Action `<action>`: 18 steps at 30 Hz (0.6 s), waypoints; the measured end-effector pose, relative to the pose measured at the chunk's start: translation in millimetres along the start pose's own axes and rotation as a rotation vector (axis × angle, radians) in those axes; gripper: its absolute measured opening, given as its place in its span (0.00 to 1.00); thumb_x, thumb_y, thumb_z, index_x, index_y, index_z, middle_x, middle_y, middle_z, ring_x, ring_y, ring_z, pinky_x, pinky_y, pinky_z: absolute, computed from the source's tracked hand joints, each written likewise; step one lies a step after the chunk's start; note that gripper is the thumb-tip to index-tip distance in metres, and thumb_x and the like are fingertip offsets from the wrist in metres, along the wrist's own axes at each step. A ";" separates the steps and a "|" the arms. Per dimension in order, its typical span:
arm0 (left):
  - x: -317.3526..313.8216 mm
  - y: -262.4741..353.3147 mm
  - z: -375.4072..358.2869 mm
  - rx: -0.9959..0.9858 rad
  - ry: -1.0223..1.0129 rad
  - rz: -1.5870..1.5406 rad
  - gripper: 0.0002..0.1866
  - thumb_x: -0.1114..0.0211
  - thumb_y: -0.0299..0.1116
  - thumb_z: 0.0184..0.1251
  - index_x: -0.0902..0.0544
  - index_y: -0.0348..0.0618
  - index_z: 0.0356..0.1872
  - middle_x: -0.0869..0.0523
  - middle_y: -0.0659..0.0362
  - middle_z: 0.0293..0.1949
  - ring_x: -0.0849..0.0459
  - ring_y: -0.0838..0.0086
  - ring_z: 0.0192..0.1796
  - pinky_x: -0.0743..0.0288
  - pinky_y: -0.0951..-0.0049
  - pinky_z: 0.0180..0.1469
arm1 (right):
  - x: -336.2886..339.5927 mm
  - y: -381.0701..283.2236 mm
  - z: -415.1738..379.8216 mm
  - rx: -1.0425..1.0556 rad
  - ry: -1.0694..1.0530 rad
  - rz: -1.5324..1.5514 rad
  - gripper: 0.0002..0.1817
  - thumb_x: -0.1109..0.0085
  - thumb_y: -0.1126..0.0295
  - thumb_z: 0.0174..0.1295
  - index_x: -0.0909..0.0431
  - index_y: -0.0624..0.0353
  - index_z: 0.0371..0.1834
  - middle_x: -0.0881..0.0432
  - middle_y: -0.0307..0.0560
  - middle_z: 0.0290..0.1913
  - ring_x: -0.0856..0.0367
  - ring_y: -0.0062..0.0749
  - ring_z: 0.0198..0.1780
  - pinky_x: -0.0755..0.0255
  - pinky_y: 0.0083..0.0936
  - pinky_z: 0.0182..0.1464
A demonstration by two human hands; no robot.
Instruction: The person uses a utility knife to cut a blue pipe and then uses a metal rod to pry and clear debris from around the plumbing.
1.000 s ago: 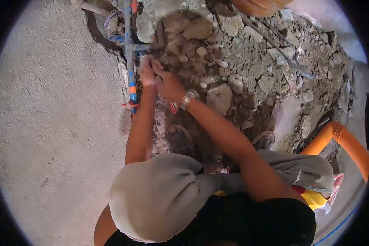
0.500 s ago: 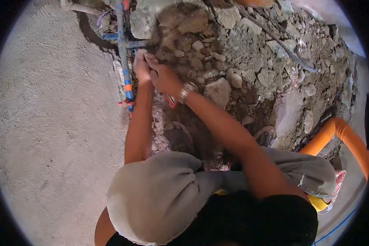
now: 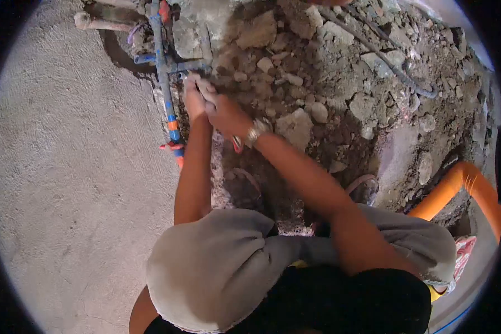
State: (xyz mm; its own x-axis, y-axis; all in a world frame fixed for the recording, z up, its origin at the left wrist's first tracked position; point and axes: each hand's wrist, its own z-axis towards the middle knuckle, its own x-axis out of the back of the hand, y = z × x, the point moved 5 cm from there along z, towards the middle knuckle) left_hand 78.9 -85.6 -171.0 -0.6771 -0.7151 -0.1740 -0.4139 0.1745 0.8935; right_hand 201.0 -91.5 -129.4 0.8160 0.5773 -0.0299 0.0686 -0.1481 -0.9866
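My left hand (image 3: 193,100) is closed just below a short grey side branch (image 3: 189,66) of the grey-blue pipe (image 3: 164,78). Against it presses my right hand (image 3: 228,116), its fingers wrapped round a tool whose red handle end (image 3: 237,144) pokes out below the palm. The tool's working end is hidden by the hands, and I cannot tell what the left fingers pinch. A small open pipe end (image 3: 181,75) shows right by the left fingertips. Lower on the pipe are orange and blue bands and a red valve handle (image 3: 171,146).
Rough concrete floor (image 3: 83,156) lies left of the pipe. Broken stones and soil (image 3: 295,83) fill the trench to the right, crossed by a dark bent rod (image 3: 384,61). An orange pipe elbow (image 3: 459,172) stands at the right. My knees (image 3: 206,261) are bent below my arms.
The view has shifted a little, so the pipe sits slightly lower and further left. Both hands stay together beside the branch, with only a slight shift of the right fingers.
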 end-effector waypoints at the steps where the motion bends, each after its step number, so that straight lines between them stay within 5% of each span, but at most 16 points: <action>1: -2.2 6.9 5.4 -0.104 -0.085 0.106 0.12 0.51 0.38 0.69 0.27 0.44 0.28 0.26 0.58 0.17 0.28 0.72 0.19 0.30 0.73 0.22 | -4.8 5.2 13.8 -0.007 -0.098 -0.126 0.28 0.56 0.72 0.58 0.38 0.64 0.65 0.28 0.69 0.55 0.28 0.62 0.55 0.34 0.42 0.59; 6: -10.3 13.8 -3.3 -0.031 0.025 0.038 0.12 0.49 0.39 0.68 0.27 0.45 0.26 0.26 0.59 0.18 0.27 0.74 0.20 0.31 0.74 0.23 | 14.2 -30.4 2.4 0.218 0.019 -0.056 0.29 0.57 0.73 0.59 0.42 0.64 0.67 0.35 0.67 0.63 0.30 0.60 0.58 0.34 0.40 0.60; 8: -6.8 6.9 -4.5 0.038 0.048 -0.041 0.12 0.49 0.40 0.69 0.27 0.45 0.27 0.27 0.60 0.18 0.27 0.74 0.21 0.30 0.74 0.24 | 7.8 -18.9 2.6 0.025 -0.067 -0.073 0.30 0.57 0.72 0.59 0.42 0.62 0.68 0.37 0.67 0.64 0.31 0.59 0.59 0.36 0.39 0.61; 9: -8.6 13.0 0.9 -0.164 -0.046 0.128 0.12 0.49 0.40 0.69 0.27 0.45 0.30 0.26 0.60 0.19 0.26 0.74 0.21 0.29 0.74 0.22 | 1.3 -6.8 2.8 0.007 -0.070 -0.068 0.30 0.57 0.72 0.59 0.42 0.62 0.68 0.37 0.67 0.64 0.31 0.59 0.59 0.36 0.39 0.61; 11: 1.1 2.9 8.7 -0.086 -0.047 0.032 0.12 0.49 0.41 0.70 0.27 0.44 0.31 0.25 0.59 0.19 0.26 0.73 0.21 0.29 0.74 0.22 | -0.1 4.3 18.2 0.180 0.083 -0.171 0.27 0.57 0.70 0.59 0.34 0.55 0.65 0.23 0.70 0.41 0.23 0.63 0.43 0.29 0.44 0.47; 15: -3.0 12.9 -2.2 -0.017 -0.004 -0.004 0.13 0.52 0.40 0.72 0.26 0.42 0.33 0.24 0.57 0.20 0.26 0.72 0.21 0.29 0.74 0.24 | 8.3 -21.7 -8.8 -0.046 0.015 -0.139 0.26 0.56 0.67 0.60 0.34 0.52 0.65 0.23 0.70 0.41 0.22 0.60 0.42 0.28 0.42 0.46; 18: -1.2 11.8 1.4 -0.141 -0.070 0.191 0.13 0.53 0.38 0.72 0.26 0.41 0.33 0.24 0.56 0.19 0.26 0.71 0.20 0.29 0.73 0.24 | -0.4 -6.0 19.1 0.076 -0.004 -0.077 0.27 0.56 0.67 0.60 0.36 0.51 0.66 0.23 0.70 0.42 0.21 0.60 0.42 0.28 0.40 0.45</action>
State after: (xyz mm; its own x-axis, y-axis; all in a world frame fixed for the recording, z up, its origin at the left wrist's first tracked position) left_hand 74.0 -81.7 -160.8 -0.7772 -0.6289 -0.0199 -0.1887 0.2028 0.9609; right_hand 189.2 -75.5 -126.5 0.8073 0.5883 0.0464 0.0873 -0.0413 -0.9953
